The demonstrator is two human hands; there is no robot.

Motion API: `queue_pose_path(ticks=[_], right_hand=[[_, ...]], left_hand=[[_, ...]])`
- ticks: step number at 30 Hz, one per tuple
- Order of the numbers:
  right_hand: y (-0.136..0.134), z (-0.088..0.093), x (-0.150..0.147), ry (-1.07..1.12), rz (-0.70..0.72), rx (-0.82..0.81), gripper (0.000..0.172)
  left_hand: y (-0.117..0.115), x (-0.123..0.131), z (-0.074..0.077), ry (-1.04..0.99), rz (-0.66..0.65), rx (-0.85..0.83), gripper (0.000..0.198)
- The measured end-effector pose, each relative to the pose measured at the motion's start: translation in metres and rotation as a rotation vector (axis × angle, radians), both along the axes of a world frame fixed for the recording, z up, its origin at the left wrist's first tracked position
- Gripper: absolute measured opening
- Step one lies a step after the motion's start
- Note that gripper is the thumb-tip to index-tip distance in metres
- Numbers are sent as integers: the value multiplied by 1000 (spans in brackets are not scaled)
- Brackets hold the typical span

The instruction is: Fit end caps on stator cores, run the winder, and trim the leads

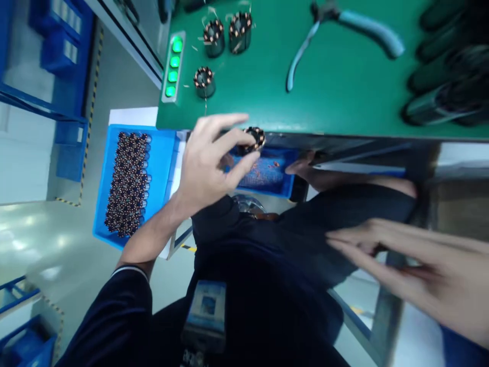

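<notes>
Copper dots ring the rim of a dark, round coil pinched in the left hand at the six-o'clock edge of the desk; at four o'clock, the right hand blurs, its grip unclear.

Left hand forward in a thumb-and-finger pinch, right hand lower and blurred, perhaps also pinched.
</notes>
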State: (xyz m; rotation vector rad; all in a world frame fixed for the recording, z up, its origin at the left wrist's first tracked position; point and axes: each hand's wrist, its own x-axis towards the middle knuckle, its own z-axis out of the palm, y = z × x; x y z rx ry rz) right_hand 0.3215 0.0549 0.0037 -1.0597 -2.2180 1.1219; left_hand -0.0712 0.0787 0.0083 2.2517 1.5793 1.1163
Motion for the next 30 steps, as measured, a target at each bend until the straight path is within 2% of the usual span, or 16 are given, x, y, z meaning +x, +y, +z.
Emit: queue_pose_path(ticks=[3, 6, 9, 11, 13, 16, 18, 20, 22, 24, 26, 27, 28, 30], right_hand=[[-10, -14, -32, 97, 211, -18, 19], [-24, -29, -30, 102, 301, -155, 24], [-33, -37, -16, 44, 306, -267, 24], [-35, -37, -12, 21, 280, -300, 27], [-35, -33, -15, 4, 270, -309, 29], [-35, -26, -27, -35, 323, -320, 29], [-35, -23, -31, -45, 354, -316, 27], [-32, -21, -31, -8, 340, -294, 25], [-27, -15, -28, 74, 242, -251, 21], [-20, -4, -29, 149, 41, -213, 15], [-12, 9, -37, 260, -177, -245, 11], [-9, 15, -45, 337, -254, -300, 20], [-5, 20, -54, 446, -280, -381, 35], [0, 25, -72, 606, -224, -537, 62]], left_hand=[[48, -15, -21, 25, 90, 60, 22], [90, -44, -32, -52, 104, 14, 35], [138, -97, -25, -134, 113, 119, 50], [176, -135, -19, -86, 106, 187, 47], [214, -163, -15, -19, 13, 118, 52], [254, -180, -8, 43, -125, -105, 50], [261, -174, 4, 35, -107, -214, 43], [246, -159, 21, -49, -27, -204, 37], [208, -132, 40, -175, 6, -116, 36], [154, -96, 58, -265, -96, -68, 46], [96, -56, 72, -282, -311, -76, 65], [70, -37, 77, -303, -433, -112, 68], [48, -20, 79, -317, -499, -180, 69], [15, 4, 76, -320, -545, -255, 68]])
